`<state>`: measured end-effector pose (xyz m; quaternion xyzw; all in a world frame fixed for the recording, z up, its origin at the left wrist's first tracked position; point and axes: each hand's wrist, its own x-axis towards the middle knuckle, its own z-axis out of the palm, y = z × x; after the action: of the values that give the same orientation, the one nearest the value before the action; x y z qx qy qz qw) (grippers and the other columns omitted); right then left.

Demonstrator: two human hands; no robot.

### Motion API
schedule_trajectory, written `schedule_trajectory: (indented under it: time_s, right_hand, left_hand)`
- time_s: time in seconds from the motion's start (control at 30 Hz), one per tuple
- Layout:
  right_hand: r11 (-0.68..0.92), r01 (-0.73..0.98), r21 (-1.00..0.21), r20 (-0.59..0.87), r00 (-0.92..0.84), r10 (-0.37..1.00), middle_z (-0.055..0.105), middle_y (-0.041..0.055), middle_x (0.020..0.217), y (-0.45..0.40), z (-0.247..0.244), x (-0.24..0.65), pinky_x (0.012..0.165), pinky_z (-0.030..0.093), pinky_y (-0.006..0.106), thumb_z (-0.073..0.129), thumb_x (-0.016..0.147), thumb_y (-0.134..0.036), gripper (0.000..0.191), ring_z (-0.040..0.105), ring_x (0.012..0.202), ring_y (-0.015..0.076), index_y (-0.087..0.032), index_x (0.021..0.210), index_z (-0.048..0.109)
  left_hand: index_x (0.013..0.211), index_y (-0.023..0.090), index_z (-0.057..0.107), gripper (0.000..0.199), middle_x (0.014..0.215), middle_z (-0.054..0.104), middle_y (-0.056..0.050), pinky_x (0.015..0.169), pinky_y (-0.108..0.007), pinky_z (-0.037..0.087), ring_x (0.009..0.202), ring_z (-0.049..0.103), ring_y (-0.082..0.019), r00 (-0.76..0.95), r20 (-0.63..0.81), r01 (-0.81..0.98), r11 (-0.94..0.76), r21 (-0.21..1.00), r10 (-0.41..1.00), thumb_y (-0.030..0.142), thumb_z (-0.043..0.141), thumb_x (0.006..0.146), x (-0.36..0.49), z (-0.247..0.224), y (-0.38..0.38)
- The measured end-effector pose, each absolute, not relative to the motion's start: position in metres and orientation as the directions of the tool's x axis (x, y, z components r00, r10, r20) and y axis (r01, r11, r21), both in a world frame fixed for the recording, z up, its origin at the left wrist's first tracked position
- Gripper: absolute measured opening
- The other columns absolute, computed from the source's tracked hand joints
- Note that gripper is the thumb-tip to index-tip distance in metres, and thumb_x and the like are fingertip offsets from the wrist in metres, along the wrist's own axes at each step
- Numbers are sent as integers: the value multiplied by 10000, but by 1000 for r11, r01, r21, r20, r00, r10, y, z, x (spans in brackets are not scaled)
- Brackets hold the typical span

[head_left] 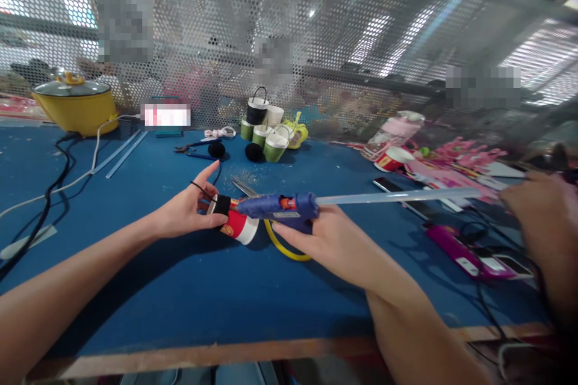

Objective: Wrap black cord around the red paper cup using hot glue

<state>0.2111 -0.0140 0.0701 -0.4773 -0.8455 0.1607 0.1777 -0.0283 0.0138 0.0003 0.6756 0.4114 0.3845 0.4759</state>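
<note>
In my left hand [192, 207] is a red and white paper cup [241, 230], tipped on its side, with a black band [221, 206] around one end. A thin black cord runs from the fingers of that hand. My right hand [334, 237] grips a blue glue gun [271, 207], whose nozzle meets the cup near the black band. From the gun's back a long translucent glue stick [397, 195] sticks out to the right. Beneath the gun lie scissors with yellow handles [289, 252], partly hidden by the cup and gun.
Behind my hands stand several small green cups [275, 147], a black cup [257, 111], black round pieces [253, 153] and pliers [192, 145]. A yellow pot [74, 105] is at the back left. At right are a purple power strip [460, 252], a phone [400, 195] and another person's hand [526, 192].
</note>
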Motion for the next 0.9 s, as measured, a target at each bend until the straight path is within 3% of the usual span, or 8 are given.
schedule_trajectory:
  time_s: [0.6, 0.77, 0.9]
  right_hand:
    - [391, 786, -479, 100, -393, 914, 712, 30, 813, -9, 74, 211, 673, 484, 270, 525, 813, -315, 203, 632, 732, 191, -171, 812, 668]
    - [382, 747, -545, 22, -442, 897, 704, -7, 724, -14, 78, 212, 573, 477, 240, 518, 817, -333, 208, 624, 649, 167, -192, 817, 671]
    - [366, 772, -520, 74, -386, 919, 711, 15, 781, -11, 76, 211, 607, 482, 249, 534, 805, -321, 200, 625, 703, 180, -177, 821, 672]
  left_hand:
    - [1423, 343, 59, 982, 1027, 448, -28, 839, -381, 429, 927, 526, -183, 509, 254, 126, -362, 924, 823, 169, 682, 685, -33, -4, 15]
    - [1420, 357, 98, 976, 1044, 456, -28, 861, -387, 427, 956, 524, -188, 516, 265, 109, -369, 923, 815, 142, 687, 672, -34, -3, 15]
    - [1420, 357, 104, 971, 1048, 455, -31, 865, -388, 423, 959, 513, -187, 527, 271, 125, -389, 913, 806, 137, 684, 674, -33, -1, 13]
